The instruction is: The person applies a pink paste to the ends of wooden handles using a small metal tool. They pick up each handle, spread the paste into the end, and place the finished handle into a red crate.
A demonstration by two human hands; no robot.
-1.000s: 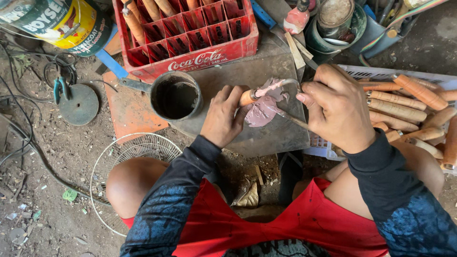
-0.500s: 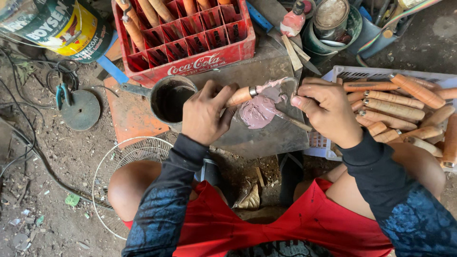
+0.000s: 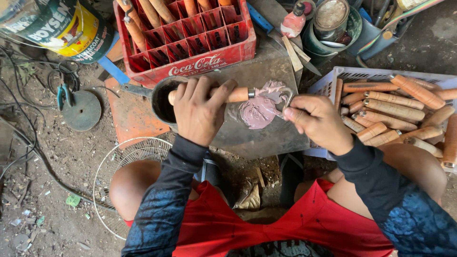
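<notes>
My left hand [image 3: 199,112] grips a wooden handle [image 3: 236,94] with a metal ferrule, held level over a grey slab [image 3: 266,138]. My right hand [image 3: 318,121] pinches a thin stick whose tip sits in a blob of pinkish paste [image 3: 259,112] at the handle's ferrule end. A dark round pot [image 3: 162,102] lies under my left fingers. Paste is smeared on the slab beside the handle.
A red plastic crate [image 3: 190,43] with handles stands behind the slab. A white basket [image 3: 362,75] of several wooden handles sits at right. A paint can [image 3: 57,26], a wire fan guard [image 3: 119,166], a round disc [image 3: 81,110], tins and a small bottle [image 3: 293,20] surround me.
My left hand took up the wooden handle and moved left over the pot. My right hand came closer to the paste with the stick.
</notes>
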